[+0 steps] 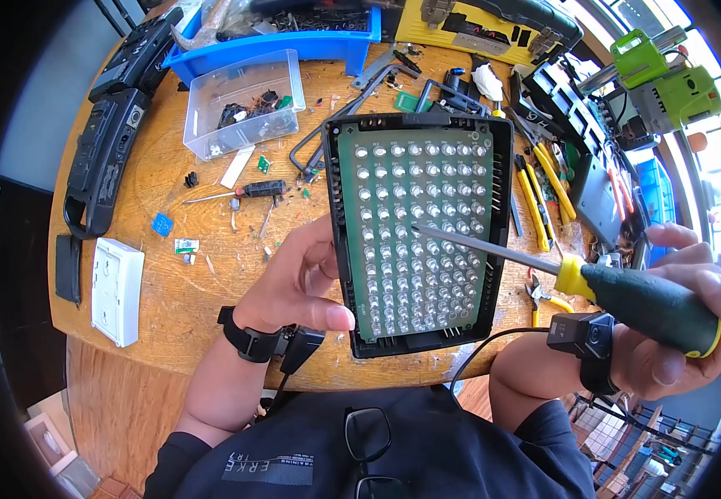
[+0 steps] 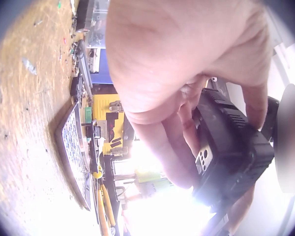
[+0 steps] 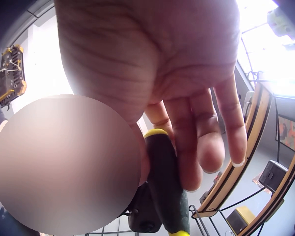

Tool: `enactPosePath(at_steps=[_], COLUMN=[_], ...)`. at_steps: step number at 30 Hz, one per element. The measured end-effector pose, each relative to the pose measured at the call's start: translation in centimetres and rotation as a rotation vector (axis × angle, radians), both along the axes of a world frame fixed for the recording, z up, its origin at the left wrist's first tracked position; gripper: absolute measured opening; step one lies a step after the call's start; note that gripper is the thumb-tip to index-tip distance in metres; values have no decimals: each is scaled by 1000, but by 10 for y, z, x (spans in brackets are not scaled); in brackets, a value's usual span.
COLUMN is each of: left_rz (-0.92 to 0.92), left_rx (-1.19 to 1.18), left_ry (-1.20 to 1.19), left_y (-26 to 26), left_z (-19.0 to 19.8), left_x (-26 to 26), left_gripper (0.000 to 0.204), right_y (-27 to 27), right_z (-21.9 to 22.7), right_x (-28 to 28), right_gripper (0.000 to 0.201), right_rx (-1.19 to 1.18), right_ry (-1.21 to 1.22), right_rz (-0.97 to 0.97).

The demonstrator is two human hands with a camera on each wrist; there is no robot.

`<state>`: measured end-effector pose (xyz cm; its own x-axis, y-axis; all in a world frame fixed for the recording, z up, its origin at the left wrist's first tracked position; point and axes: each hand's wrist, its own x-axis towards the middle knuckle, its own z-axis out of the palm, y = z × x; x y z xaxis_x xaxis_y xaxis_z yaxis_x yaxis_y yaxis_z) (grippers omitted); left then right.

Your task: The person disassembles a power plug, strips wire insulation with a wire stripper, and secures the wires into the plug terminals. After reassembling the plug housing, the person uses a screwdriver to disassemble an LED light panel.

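My left hand (image 1: 298,279) grips the left edge of a black housing (image 1: 502,166), its thumb over the front rim; a green circuit board (image 1: 406,241) with rows of clear LEDs sits inside. In the left wrist view the fingers of that hand (image 2: 187,73) curl round the black housing (image 2: 231,147). My right hand (image 1: 685,308) holds a screwdriver (image 1: 651,303) by its dark green and yellow handle, and the shaft lies across the front of the board, tip near its middle. Whether the tip touches cannot be told. The right wrist view shows the handle (image 3: 167,182) between thumb and fingers (image 3: 189,147).
On the wooden table (image 1: 161,274) are a clear bin (image 1: 244,108), a blue tray (image 1: 327,54), a small screwdriver (image 1: 260,189) and a white box (image 1: 116,291). Yellow-handled tools (image 1: 535,208) and a green drill stand (image 1: 676,100) are at the right, a yellow case (image 1: 477,37) at the back.
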<state>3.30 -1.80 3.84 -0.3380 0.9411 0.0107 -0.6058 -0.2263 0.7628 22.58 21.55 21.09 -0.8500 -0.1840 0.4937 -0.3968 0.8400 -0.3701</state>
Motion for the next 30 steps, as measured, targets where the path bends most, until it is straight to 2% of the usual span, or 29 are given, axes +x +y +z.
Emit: enactPosePath(at_steps=[1, 2, 4, 5, 8, 10, 11, 14, 16, 18, 20, 30], left_rz=[0, 0, 3, 7, 13, 17, 21, 53, 62, 72, 93, 133], left_rx=[-9, -18, -35, -52, -70, -64, -59, -29, -37, -44, -18, -8], left_ry=[10, 21, 23, 26, 46, 51, 56, 32, -3, -39, -41, -61], left_y=[0, 0, 0, 0, 0, 0, 0, 0, -2, -4, -4, -3], left_z=[0, 0, 2, 2, 4, 2, 2, 0, -1, -4, -10, -10], left_x=[0, -1, -1, -1, -1, -1, -1, 0, 1, 0, 0, 1], left_gripper=[92, 92, 92, 91, 90, 89, 88, 86, 86, 86, 86, 86], right_y=[-2, -1, 1, 0, -3, -4, -5, -7, -5, -8, -9, -10], right_z=[-6, -1, 14, 13, 3, -9, -9, -4, 5, 4, 10, 10], right_x=[0, -1, -3, -2, -2, -2, -2, 0, 2, 2, 2, 2], right_gripper=[66, 66, 86, 86, 86, 72, 72, 74, 74, 74, 75, 79], right_rx=[-42, -42, 16, 16, 3, -54, -54, -13, -42, -75, -51, -45], right_ry=[150, 150, -107, -107, -54, 142, 142, 94, -87, -73, -173, -197], right_rz=[-66, -66, 70, 70, 49, 1, 1, 21, 103, 112, 133, 136])
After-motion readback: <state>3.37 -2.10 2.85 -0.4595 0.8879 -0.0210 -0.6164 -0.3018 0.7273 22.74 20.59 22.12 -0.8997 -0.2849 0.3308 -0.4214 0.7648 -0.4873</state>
